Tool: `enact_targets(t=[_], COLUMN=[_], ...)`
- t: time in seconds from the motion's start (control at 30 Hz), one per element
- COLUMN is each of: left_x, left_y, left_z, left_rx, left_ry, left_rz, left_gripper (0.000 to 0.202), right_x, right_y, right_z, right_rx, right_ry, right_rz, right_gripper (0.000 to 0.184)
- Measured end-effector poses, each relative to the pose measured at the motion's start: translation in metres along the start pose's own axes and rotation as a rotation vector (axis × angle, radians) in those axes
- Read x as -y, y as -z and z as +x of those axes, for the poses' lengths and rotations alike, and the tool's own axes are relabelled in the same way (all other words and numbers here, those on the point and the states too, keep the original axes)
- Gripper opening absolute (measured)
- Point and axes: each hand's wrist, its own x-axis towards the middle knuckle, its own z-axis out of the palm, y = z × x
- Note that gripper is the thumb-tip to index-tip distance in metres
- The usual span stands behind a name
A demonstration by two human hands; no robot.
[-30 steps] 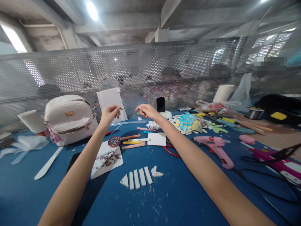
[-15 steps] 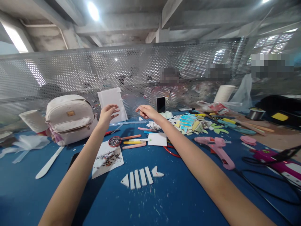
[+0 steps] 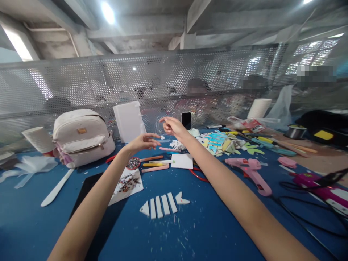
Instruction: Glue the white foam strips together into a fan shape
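Note:
My right hand [image 3: 173,127] is held above the far part of the table, its fingers pinched on a thin clear line [image 3: 157,124] that curls in a faint loop beside the fingertips. Lower and to its left, my left hand [image 3: 145,141] has its fingers stretched and slightly apart, with nothing visible in them. Nearer to me lies a fish shape of separate white pieces: a pointed head [image 3: 145,208] with a small hole, several upright strips [image 3: 162,205] and a forked tail [image 3: 182,199].
Markers [image 3: 156,165], a red dish of beads [image 3: 133,163] and a white card [image 3: 182,161] lie mid-table. A backpack [image 3: 81,137] stands left. Coloured scraps [image 3: 217,141], a pink glue gun [image 3: 251,170] with a cable and a wire spool [image 3: 296,131] are right. A perforated metal screen [image 3: 163,79] stands behind.
My left hand has moved right and down, from in front of the white sheets toward the markers. My right hand has shifted slightly right and up. The fish pieces have not moved.

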Motion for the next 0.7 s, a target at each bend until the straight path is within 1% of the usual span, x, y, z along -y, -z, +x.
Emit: enact_targets(t=[0.07,0.17,0.23,0.3,0.37,0.5,0.6,0.7], left_x=[0.004,0.007,0.005,0.0,-0.007,-0.018,-0.019,-0.016], left_y=[0.005,0.009,0.008,0.004,-0.002,-0.02,-0.03,-0.033], left_z=[0.002,0.007,0.008,0.007,0.004,0.002,0.006,0.008], left_rx=[-0.089,-0.308,-0.442,-0.511,-0.517,-0.452,-0.42,-0.448], left_ry=[-0.041,-0.153,-0.245,-0.322,-0.377,-0.435,-0.439,-0.435], left_rz=[0.031,0.101,0.168,0.259,0.371,0.604,0.723,0.766], left_gripper=[0.031,0.033,0.032,0.029,0.025,0.021,0.022,0.023], right_x=[0.001,-0.001,-0.003,-0.005,-0.006,-0.007,-0.006,-0.005], right_y=[0.001,0.001,0.002,0.003,0.004,0.006,0.005,0.003], right_z=[0.0,0.001,0.003,0.004,0.005,0.005,0.004,0.004], right_rx=[-0.02,-0.065,-0.109,-0.153,-0.191,-0.237,-0.255,-0.278], right_ry=[-0.007,-0.015,-0.013,-0.012,-0.018,-0.048,-0.071,-0.089], right_rz=[0.032,0.078,0.11,0.143,0.172,0.218,0.245,0.266], right_gripper=[0.027,0.029,0.03,0.032,0.033,0.033,0.032,0.031])
